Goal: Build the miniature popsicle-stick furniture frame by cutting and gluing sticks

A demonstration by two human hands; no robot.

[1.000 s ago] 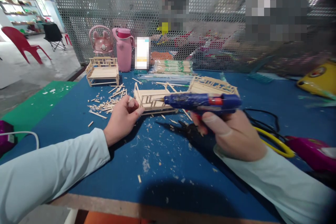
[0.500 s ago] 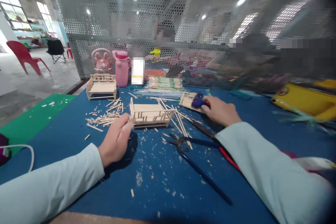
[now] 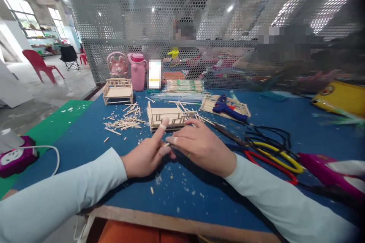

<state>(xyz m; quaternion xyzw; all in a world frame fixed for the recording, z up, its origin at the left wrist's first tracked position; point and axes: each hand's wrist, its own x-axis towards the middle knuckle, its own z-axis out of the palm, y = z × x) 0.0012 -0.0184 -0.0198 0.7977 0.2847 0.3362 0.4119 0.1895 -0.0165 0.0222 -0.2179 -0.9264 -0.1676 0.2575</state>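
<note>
My left hand (image 3: 146, 155) is in front of the small wooden bench model (image 3: 162, 115), index finger raised, thumb and other fingers closed on a short wooden stick (image 3: 166, 144). Fingers of my right hand (image 3: 201, 145) meet the left hand at that stick, pinching at its end; my hands partly hide it. White tape wraps some fingertips. The bench model stands upright just beyond both hands. A blue glue gun (image 3: 230, 110) lies on a flat wooden stick frame (image 3: 209, 103), apart from my right hand.
Loose stick pieces (image 3: 128, 121) lie left of the model. A second bench model (image 3: 118, 92), a pink flask (image 3: 138, 73) and bundled sticks (image 3: 185, 85) stand behind. Scissors with red and yellow handles (image 3: 273, 155) lie right. A purple power strip (image 3: 18, 155) sits left; a mesh screen (image 3: 154, 26) rises behind.
My right hand has let go of the glue gun and come left to meet my left hand. My left hand has left the bench model's side and now holds a short stick.
</note>
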